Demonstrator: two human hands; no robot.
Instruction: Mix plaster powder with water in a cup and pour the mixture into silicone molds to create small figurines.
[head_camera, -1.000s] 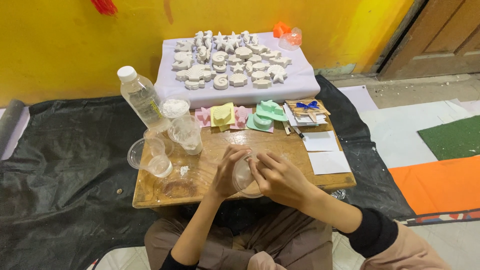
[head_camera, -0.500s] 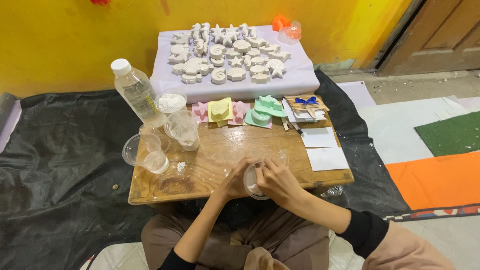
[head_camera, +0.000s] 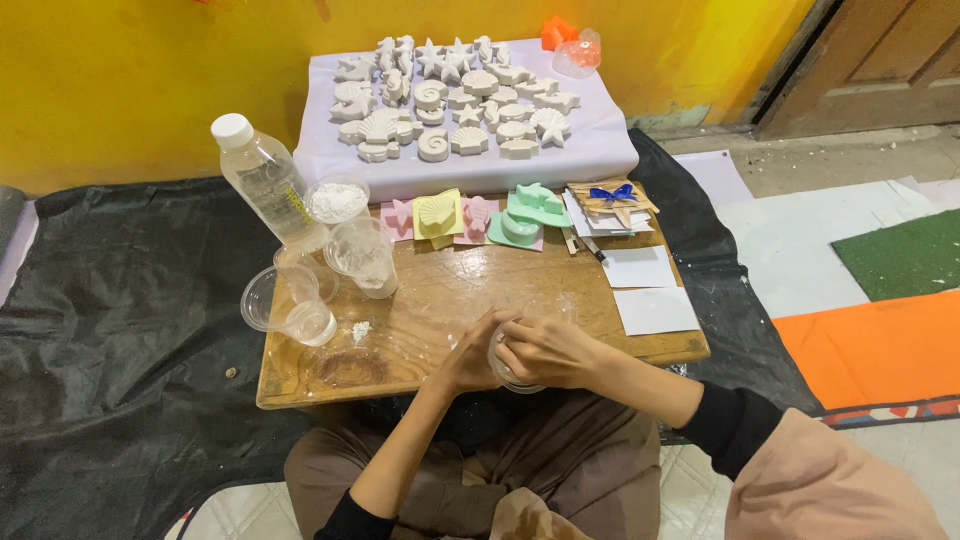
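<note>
Both my hands wrap around a small clear plastic cup (head_camera: 508, 374) at the near edge of the low wooden table (head_camera: 450, 300). My left hand (head_camera: 468, 358) cups its left side and my right hand (head_camera: 548, 350) covers its top and right side. The cup's contents are hidden by my fingers. To the left on the table lie a tipped clear cup (head_camera: 285, 303), an upright clear cup (head_camera: 362, 256), a cup of white powder (head_camera: 336, 201) and a clear water bottle (head_camera: 266, 182) with a white cap.
Coloured moulds (head_camera: 470, 215) line the table's far edge, with paper sheets (head_camera: 645, 290) and sticks with a blue bow (head_camera: 610, 195) at right. Behind, a white-covered board (head_camera: 600, 150) carries several white plaster shells and stars. Black sheeting (head_camera: 120, 330) surrounds the table; yellow wall behind.
My hands have drawn the cup toward the near edge of the table and closed more tightly around it. The view has shifted slightly; nothing else on the table has moved.
</note>
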